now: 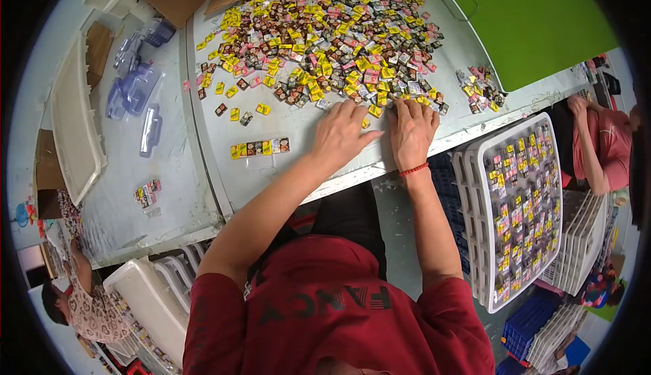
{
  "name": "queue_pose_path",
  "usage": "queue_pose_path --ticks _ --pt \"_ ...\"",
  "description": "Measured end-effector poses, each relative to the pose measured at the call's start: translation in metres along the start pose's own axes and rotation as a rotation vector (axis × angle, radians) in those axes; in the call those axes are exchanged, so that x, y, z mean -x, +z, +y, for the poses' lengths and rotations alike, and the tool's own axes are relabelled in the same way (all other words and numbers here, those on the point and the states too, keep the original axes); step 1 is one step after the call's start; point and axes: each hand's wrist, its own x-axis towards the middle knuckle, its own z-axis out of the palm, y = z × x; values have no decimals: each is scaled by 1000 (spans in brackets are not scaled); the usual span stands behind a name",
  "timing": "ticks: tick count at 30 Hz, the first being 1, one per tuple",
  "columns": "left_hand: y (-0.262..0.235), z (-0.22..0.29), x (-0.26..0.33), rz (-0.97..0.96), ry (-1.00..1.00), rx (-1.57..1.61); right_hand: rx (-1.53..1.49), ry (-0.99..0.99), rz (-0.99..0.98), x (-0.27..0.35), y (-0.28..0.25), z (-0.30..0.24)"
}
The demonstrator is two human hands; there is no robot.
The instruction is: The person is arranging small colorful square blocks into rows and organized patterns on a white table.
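Observation:
A heap of small, flat, block-like pieces (pixel 325 43) in yellow, pink, brown and dark colours spreads over the white table (pixel 217 124). At its near edge my left hand (pixel 341 134) lies palm down. The fingers reach onto the pieces, and the thumb stands out toward the right. Beside it, my right hand (pixel 412 134) has its fingers bent and close together over pieces at the same edge. Its fingertips are turned down, so what they grip cannot be made out. Left of my hands, a neat row of yellow and dark pieces (pixel 260 148) lies near the table's front edge.
Clear plastic trays (pixel 139 90) lie on the left table. A smaller cluster of pieces (pixel 480 90) sits right of the heap, beside a green board (pixel 542 22). Stacked white trays (pixel 485 239) with filled packs stand at right. Other people sit at both sides.

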Motion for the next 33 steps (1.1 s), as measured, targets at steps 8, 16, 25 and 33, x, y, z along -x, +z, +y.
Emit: queue_pose_path --ticks 8,16,25,33 --pt "17 -27 11 34 -2 122 -123 -40 -28 4 5 6" --pt "16 -19 9 16 16 163 -210 -88 -70 11 -4 11" --pt "23 -12 -4 119 -1 190 -160 -159 -58 -4 3 6" --pt "3 -14 17 21 -15 150 -234 -150 -116 -3 1 -8"
